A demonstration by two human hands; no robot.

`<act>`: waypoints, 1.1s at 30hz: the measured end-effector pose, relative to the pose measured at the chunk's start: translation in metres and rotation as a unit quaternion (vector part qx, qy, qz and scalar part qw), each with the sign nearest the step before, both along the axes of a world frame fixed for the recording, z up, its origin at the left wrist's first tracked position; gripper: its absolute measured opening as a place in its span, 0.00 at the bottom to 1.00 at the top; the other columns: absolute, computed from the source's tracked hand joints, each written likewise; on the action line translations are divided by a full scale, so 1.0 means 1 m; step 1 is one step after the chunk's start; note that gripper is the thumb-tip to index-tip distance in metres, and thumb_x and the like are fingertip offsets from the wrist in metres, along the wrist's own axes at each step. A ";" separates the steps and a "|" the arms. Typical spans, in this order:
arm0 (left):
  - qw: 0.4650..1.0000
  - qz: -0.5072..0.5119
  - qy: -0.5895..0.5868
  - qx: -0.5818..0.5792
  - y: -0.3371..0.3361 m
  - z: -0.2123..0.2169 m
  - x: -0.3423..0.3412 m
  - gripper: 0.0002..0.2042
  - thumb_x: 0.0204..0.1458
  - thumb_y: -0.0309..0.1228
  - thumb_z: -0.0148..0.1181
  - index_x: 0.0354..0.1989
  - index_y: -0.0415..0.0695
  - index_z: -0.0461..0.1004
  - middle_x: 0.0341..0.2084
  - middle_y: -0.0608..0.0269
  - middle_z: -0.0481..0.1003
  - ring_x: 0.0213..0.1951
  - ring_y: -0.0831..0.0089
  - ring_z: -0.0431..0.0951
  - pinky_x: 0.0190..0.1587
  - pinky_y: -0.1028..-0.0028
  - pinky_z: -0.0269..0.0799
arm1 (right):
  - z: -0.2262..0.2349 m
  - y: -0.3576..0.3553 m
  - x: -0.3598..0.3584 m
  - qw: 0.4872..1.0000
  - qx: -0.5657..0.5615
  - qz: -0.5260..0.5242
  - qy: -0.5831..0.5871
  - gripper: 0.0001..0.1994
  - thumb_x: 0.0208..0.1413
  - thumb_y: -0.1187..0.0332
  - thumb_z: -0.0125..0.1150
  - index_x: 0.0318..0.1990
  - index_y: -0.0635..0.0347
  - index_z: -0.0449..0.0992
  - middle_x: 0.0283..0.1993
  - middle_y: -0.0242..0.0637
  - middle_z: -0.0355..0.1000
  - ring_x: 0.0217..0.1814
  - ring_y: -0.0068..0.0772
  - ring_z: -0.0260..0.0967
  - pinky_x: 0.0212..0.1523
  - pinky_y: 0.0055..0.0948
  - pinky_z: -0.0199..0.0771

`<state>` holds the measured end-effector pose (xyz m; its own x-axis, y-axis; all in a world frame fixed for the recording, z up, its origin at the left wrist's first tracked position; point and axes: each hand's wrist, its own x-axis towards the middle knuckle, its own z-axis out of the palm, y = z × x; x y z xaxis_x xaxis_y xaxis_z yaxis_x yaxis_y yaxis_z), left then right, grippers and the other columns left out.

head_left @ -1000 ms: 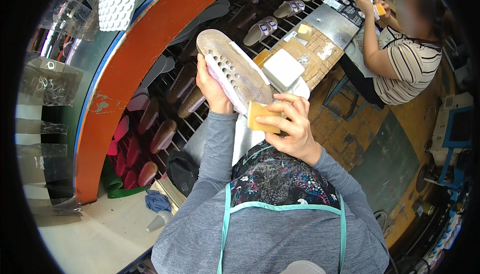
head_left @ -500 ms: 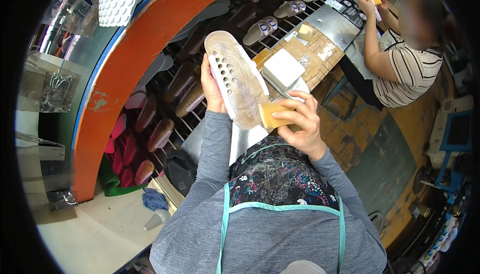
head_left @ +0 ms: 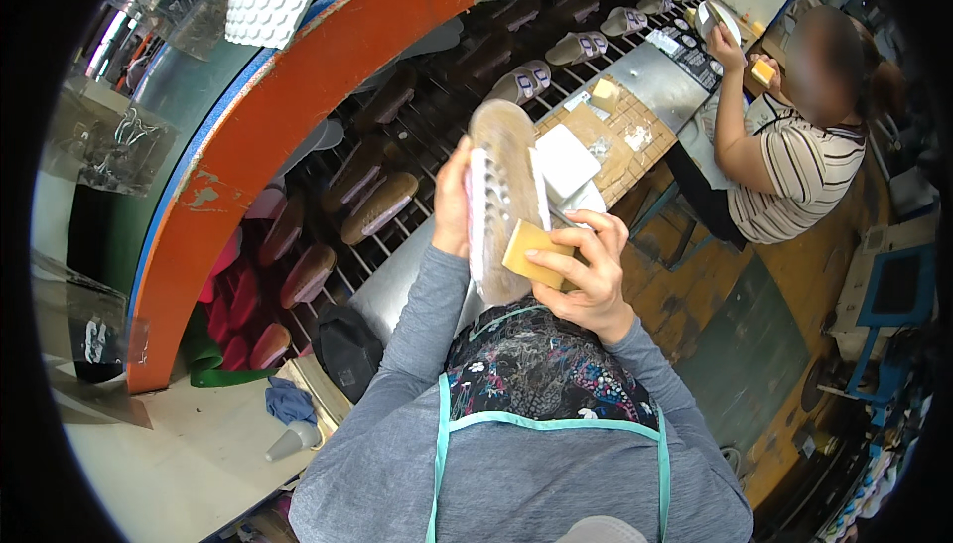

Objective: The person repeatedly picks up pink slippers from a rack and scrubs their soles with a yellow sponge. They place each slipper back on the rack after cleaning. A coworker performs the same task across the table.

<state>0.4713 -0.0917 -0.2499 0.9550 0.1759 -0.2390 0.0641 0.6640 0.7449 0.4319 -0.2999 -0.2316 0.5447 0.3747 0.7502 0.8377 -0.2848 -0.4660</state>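
My left hand (head_left: 453,203) grips a sandal (head_left: 508,171) by its left side, its brown, sole-shaped face turned up toward me. White material edges that face, and a group of dark round holes runs along the left half; motion blurs them. A yellow sponge (head_left: 528,253) is pinched in the fingers of my right hand (head_left: 592,280) and lies against the lower right of the sandal. Just beyond sits a white square tub (head_left: 564,162), partly hidden by the sandal. My left fingertips are largely out of sight behind the sandal.
A rack (head_left: 409,207) of metal bars carries many sandals under an orange arch (head_left: 189,205). A patterned board (head_left: 630,126) holds a yellow block (head_left: 604,95). To the right a co-worker (head_left: 784,171) holds a sponge and a shoe part. A blue cloth (head_left: 290,400) lies at lower left.
The sandal has swung more upright and shifted right and a little nearer. The sponge has moved from its lower right edge onto the brown face. The co-worker's hands have moved apart.
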 end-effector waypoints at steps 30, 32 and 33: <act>0.928 0.329 0.142 0.105 0.147 -0.182 0.093 0.06 0.60 0.26 0.53 0.31 0.41 0.67 0.20 0.64 0.69 0.16 0.77 0.67 0.16 0.73 0.60 | -0.088 -0.095 0.035 0.891 0.206 -0.294 0.277 0.21 0.49 0.77 0.68 0.53 0.63 0.72 0.51 0.40 0.69 0.53 0.36 0.66 0.56 0.35 0.64; 0.930 0.333 0.111 0.105 0.166 -0.198 0.116 0.06 0.58 0.25 0.56 0.41 0.37 0.71 0.29 0.59 0.74 0.26 0.73 0.74 0.25 0.72 0.68 | -0.082 -0.096 0.035 0.896 0.196 -0.299 0.264 0.21 0.49 0.77 0.68 0.53 0.64 0.72 0.51 0.39 0.69 0.53 0.35 0.66 0.56 0.34 0.64; 0.927 0.345 0.106 0.105 0.172 -0.203 0.128 0.09 0.57 0.26 0.56 0.44 0.36 0.72 0.32 0.58 0.75 0.30 0.71 0.75 0.29 0.71 0.71 | -0.079 -0.096 0.036 0.897 0.191 -0.303 0.259 0.22 0.50 0.76 0.68 0.53 0.64 0.72 0.51 0.39 0.70 0.53 0.35 0.66 0.57 0.34 0.63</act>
